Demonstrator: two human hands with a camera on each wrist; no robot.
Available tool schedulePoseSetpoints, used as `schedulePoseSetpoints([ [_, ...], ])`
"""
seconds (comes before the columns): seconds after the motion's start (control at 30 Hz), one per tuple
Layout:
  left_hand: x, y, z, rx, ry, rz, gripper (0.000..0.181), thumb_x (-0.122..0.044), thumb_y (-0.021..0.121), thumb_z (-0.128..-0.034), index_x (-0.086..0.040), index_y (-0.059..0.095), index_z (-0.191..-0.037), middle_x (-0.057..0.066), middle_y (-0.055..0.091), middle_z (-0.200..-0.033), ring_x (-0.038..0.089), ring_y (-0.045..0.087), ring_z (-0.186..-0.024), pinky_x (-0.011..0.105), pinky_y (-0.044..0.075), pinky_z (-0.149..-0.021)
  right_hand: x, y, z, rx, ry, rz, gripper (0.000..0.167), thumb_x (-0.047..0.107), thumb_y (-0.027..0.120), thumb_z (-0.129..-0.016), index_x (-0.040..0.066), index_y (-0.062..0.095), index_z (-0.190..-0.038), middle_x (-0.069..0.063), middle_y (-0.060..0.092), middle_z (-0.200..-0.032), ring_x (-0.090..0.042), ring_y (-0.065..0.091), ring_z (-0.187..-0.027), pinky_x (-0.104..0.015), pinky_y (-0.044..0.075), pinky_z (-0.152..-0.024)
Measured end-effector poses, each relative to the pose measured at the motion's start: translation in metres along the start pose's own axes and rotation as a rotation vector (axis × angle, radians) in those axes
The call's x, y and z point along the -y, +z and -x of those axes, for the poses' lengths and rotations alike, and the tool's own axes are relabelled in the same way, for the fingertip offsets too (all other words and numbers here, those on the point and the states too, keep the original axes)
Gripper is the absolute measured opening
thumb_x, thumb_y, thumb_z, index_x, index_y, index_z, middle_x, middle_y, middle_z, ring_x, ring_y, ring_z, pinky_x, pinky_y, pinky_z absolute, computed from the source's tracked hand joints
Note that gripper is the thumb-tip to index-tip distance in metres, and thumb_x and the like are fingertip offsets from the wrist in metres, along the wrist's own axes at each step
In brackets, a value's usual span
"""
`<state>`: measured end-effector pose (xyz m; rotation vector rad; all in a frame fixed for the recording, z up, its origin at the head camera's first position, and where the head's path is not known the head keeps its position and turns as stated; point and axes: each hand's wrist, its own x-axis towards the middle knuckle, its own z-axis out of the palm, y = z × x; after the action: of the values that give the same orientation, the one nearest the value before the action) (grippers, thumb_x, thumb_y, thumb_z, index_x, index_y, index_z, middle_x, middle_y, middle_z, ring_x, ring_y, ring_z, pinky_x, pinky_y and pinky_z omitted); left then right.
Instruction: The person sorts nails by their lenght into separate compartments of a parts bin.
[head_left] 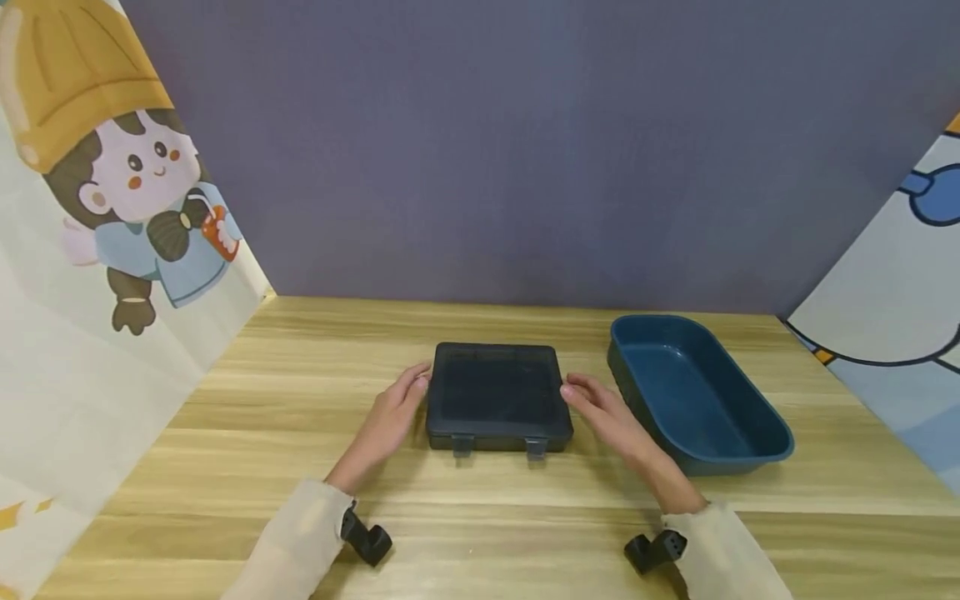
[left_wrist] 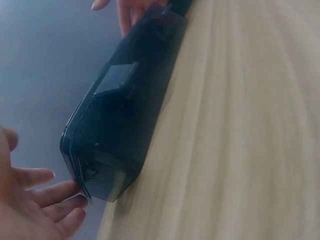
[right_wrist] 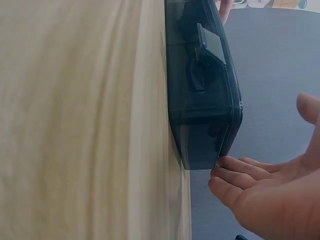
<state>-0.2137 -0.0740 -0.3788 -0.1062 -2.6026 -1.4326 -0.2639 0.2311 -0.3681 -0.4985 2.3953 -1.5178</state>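
Note:
A dark translucent plastic case (head_left: 498, 390) lies flat on the wooden table, its lid down. Along its front edge, two latches (head_left: 462, 446) stick outward. At the case's left side is my left hand (head_left: 392, 417), and in the left wrist view its fingers (left_wrist: 62, 195) meet the end of the case near the lid seam. My right hand (head_left: 609, 417) is at the opposite side; in the right wrist view the fingertips (right_wrist: 227, 170) touch the case's end, with the thumb held apart. Neither hand curls round the case. What the case holds cannot be made out.
To the right of the case, close beside my right hand, stands a deep blue plastic basin (head_left: 693, 400). A grey panel (head_left: 480, 150) rises behind the table (head_left: 465, 525). Cartoon-printed sheets (head_left: 90, 333) border the left and right sides.

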Motion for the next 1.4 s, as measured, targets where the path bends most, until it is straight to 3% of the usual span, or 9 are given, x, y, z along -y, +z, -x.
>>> schedulePoseSetpoints([
  [0.3,-0.003,0.002,0.005,0.102,0.034,-0.210,0.055,-0.022,0.060,-0.0934,-0.002,0.043,-0.141,0.022,0.041,-0.145,0.039,0.046,-0.128,0.054,0.038,-0.104,-0.002,0.003,0.000,0.022,0.001,0.057,0.074,0.034,0.057,-0.095,-0.002,0.021,-0.148,-0.026,0.026,-0.152,-0.045,0.025,-0.140,-0.056,0.027,-0.111],
  [0.5,-0.004,0.008,0.006,0.081,0.023,-0.195,0.055,-0.020,0.061,-0.0927,0.000,0.041,-0.141,0.024,0.035,-0.147,0.035,0.055,-0.112,0.049,0.045,-0.096,-0.005,0.005,0.000,0.051,-0.011,0.038,0.090,0.028,0.070,-0.086,-0.004,0.013,-0.149,-0.027,0.020,-0.154,-0.045,0.020,-0.141,-0.057,0.025,-0.112],
  [0.57,-0.005,0.011,0.008,0.087,0.005,-0.184,0.061,-0.024,0.060,-0.0930,0.000,0.036,-0.144,0.024,0.031,-0.149,0.036,0.053,-0.116,0.050,0.043,-0.098,-0.006,0.007,0.000,0.082,0.001,0.007,0.099,0.028,0.073,-0.084,-0.004,0.007,-0.150,-0.027,0.013,-0.155,-0.045,0.015,-0.143,-0.057,0.023,-0.113],
  [0.7,-0.006,0.015,0.010,0.140,-0.034,-0.182,0.091,-0.044,0.066,-0.0860,-0.003,0.018,-0.151,0.022,0.013,-0.157,0.042,0.030,-0.138,0.058,0.033,-0.106,-0.008,0.014,-0.003,0.114,0.004,-0.004,0.115,0.027,0.081,-0.075,-0.003,-0.001,-0.150,-0.027,0.011,-0.155,-0.044,0.018,-0.142,-0.056,0.025,-0.112],
  [0.73,-0.006,0.016,0.010,0.150,-0.040,-0.172,0.099,-0.046,0.070,-0.0823,-0.004,0.013,-0.152,0.022,0.008,-0.158,0.041,0.019,-0.143,0.060,0.028,-0.109,-0.009,0.016,-0.003,0.110,0.002,0.007,0.119,0.027,0.083,-0.073,-0.003,-0.002,-0.150,-0.028,0.012,-0.155,-0.043,0.021,-0.141,-0.056,0.026,-0.111],
  [0.83,-0.003,0.018,0.010,0.171,-0.054,-0.135,0.119,-0.044,0.081,-0.0713,-0.004,0.004,-0.153,0.022,0.000,-0.159,0.039,0.007,-0.146,0.059,0.023,-0.111,-0.012,0.021,-0.005,0.085,-0.029,0.034,0.127,0.025,0.088,-0.065,-0.006,-0.001,-0.149,-0.030,0.020,-0.152,-0.043,0.030,-0.137,-0.055,0.029,-0.109],
  [1.13,0.010,0.024,0.009,0.179,-0.035,-0.125,0.134,-0.038,0.088,-0.0625,-0.002,-0.004,-0.152,0.022,-0.005,-0.158,0.035,-0.002,-0.147,0.054,0.016,-0.116,-0.020,0.031,-0.005,0.083,-0.080,-0.062,0.137,0.016,0.091,-0.058,-0.003,-0.010,-0.149,-0.028,0.015,-0.154,-0.043,0.023,-0.140,-0.058,0.022,-0.111],
  [1.23,0.010,0.025,0.010,0.178,-0.043,-0.128,0.135,-0.038,0.089,-0.0616,-0.001,-0.004,-0.152,0.021,-0.004,-0.159,0.034,0.000,-0.147,0.053,0.017,-0.116,-0.020,0.032,-0.004,0.064,-0.092,-0.022,0.135,0.014,0.091,-0.059,-0.001,-0.007,-0.150,-0.027,0.019,-0.154,-0.043,0.025,-0.139,-0.059,0.024,-0.109],
  [1.4,0.011,0.026,0.010,0.153,-0.039,-0.132,0.134,-0.039,0.088,-0.0611,-0.001,-0.002,-0.152,0.021,0.000,-0.158,0.035,0.007,-0.146,0.052,0.020,-0.115,-0.017,0.034,-0.003,-0.006,-0.072,0.145,0.130,0.017,0.091,-0.058,-0.003,0.002,-0.151,-0.028,0.030,-0.150,-0.043,0.035,-0.135,-0.057,0.032,-0.106],
])
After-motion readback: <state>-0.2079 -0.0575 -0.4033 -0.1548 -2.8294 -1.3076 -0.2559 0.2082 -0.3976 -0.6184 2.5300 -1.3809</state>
